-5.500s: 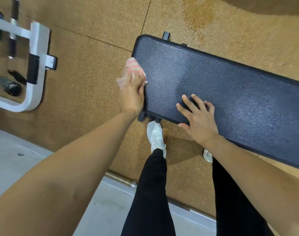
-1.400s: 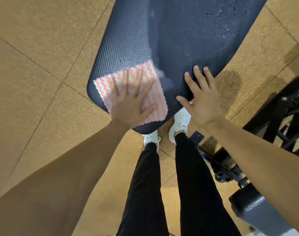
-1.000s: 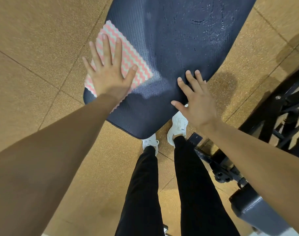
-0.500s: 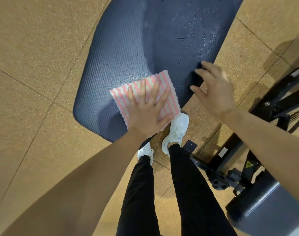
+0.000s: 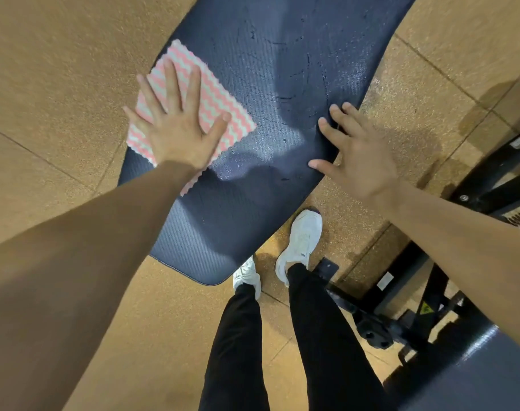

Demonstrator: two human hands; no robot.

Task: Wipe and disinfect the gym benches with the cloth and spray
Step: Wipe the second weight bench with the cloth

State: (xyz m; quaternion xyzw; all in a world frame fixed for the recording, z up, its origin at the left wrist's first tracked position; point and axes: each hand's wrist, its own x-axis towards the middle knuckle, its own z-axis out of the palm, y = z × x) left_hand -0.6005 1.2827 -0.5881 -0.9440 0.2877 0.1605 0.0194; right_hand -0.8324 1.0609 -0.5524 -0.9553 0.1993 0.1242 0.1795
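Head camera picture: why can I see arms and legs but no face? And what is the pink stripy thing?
The camera sits on the person's head and looks down, so you see their own arms, black trousers and white shoes. The big dark shape is a padded gym bench on a brown floor. The pink stripy thing is a cleaning cloth. The left hand presses it flat on the bench with straight fingers. The right hand rests open on the bench's other edge and holds nothing. The shiny specks on the bench look like wet spray. No spray bottle shows.
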